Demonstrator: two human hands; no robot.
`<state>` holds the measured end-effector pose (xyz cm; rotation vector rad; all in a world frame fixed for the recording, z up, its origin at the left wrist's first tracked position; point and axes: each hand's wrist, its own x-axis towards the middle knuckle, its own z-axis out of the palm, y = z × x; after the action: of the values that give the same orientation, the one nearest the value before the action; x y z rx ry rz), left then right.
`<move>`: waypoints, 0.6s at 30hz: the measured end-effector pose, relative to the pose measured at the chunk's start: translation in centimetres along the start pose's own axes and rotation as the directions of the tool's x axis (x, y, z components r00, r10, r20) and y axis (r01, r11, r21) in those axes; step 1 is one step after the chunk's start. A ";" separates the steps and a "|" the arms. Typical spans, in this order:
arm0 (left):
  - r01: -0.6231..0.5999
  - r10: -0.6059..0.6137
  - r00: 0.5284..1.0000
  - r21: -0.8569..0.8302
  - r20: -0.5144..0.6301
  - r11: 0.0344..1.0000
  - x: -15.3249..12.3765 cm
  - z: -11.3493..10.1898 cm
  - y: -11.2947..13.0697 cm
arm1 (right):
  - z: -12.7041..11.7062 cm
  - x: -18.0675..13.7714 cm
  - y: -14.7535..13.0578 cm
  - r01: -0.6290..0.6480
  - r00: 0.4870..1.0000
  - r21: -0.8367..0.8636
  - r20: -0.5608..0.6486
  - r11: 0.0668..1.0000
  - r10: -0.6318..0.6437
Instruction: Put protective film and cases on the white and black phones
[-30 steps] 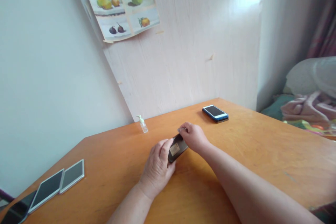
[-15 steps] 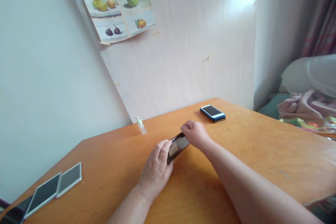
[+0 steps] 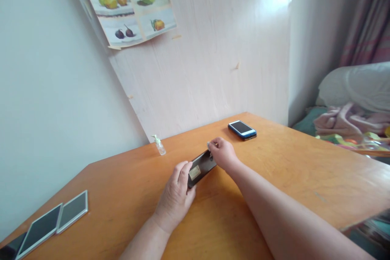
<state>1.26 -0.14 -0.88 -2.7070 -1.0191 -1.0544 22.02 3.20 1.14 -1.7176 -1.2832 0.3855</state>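
Observation:
My left hand (image 3: 175, 195) is closed around the near end of a dark phone (image 3: 203, 166), thumb below and fingers over the top edge. The phone is tilted above the table, its glossy back facing me, with a pale sticker (image 3: 194, 172) near the left fingers. At the phone's far end, my right hand (image 3: 224, 153) is closed in a pinch against the upper part of the back. A bit of something whitish shows at those fingertips, too small to name.
On the wooden table (image 3: 131, 178), a small pump bottle (image 3: 159, 146) stands at the back. A white-faced phone in a blue case (image 3: 242, 129) lies at the back right. Tablets (image 3: 72, 210) lie at the left, overlapping. Fruit pictures (image 3: 131, 12) hang on the board behind.
The whole view has shifted slightly left. The phone's back has turned a little more toward me, showing more of the sticker. My right hand remains at its far end, with slightly changed fingers.

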 end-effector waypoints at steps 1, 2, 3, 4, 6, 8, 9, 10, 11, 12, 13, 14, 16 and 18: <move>0.014 -0.014 1.000 -0.010 -0.001 1.000 0.0 0.0 0.0 | 0.0 0.5 0.5 -0.046 0.999 -0.024 -0.015 0.999 0.046; 0.027 -0.027 1.000 -0.021 -0.001 0.999 0.1 0.0 0.0 | 0.0 0.8 1.0 -0.078 0.997 -0.049 -0.020 0.996 0.077; 0.041 -0.041 0.999 -0.033 0.000 0.999 0.1 0.0 -0.1 | 0.0 1.1 1.4 -0.098 0.995 -0.075 -0.017 0.992 0.097; 0.056 -0.056 0.998 -0.045 -0.002 0.997 0.1 0.1 -0.2 | 0.1 1.2 1.7 -0.109 0.994 -0.100 -0.010 0.989 0.108; 0.083 -0.084 0.996 -0.073 -0.003 0.994 0.0 0.1 -0.5 | 0.2 1.1 2.0 -0.116 0.993 -0.149 0.016 0.982 0.120; 0.109 -0.110 0.994 -0.104 -0.009 0.989 0.0 0.3 -0.8 | 0.1 1.0 2.2 -0.108 0.992 -0.196 0.045 0.975 0.119; 0.119 -0.122 0.992 -0.118 -0.014 0.986 0.0 0.3 -1.0 | 0.0 0.9 2.1 -0.100 0.992 -0.213 0.058 0.972 0.115; 0.128 -0.132 0.991 -0.131 -0.021 0.983 0.0 0.4 -1.1 | -0.1 0.8 2.1 -0.091 0.992 -0.225 0.069 0.970 0.109; 0.137 -0.142 0.990 -0.141 -0.027 0.981 0.0 0.4 -1.2 | -0.2 0.7 1.9 -0.083 0.992 -0.234 0.077 0.969 0.103; 0.146 -0.152 0.988 -0.147 -0.032 0.978 0.0 0.5 -1.3 | -0.2 0.5 1.6 -0.068 0.992 -0.239 0.083 0.969 0.090; 0.155 -0.162 0.986 -0.151 -0.035 0.976 0.0 0.5 -1.3 | -0.2 0.1 1.3 -0.036 0.993 -0.237 0.097 0.971 0.061; 0.163 -0.171 0.985 -0.153 -0.037 0.975 0.0 0.6 -1.4 | 0.0 -0.4 0.9 0.013 0.993 -0.224 0.119 0.975 0.014; 0.177 -0.185 0.982 -0.160 -0.040 0.971 0.1 0.6 -1.4 | 0.6 -1.7 0.0 0.169 0.969 -0.153 0.208 0.974 -0.136; 0.188 -0.197 0.980 -0.172 -0.037 0.967 0.1 0.8 -1.6 | 1.2 -2.9 -0.8 0.330 0.901 -0.039 0.311 0.943 -0.303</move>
<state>0.81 1.34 -1.67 -2.7340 -1.2595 -1.2933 19.50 1.29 0.38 -1.5247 -1.7992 0.4116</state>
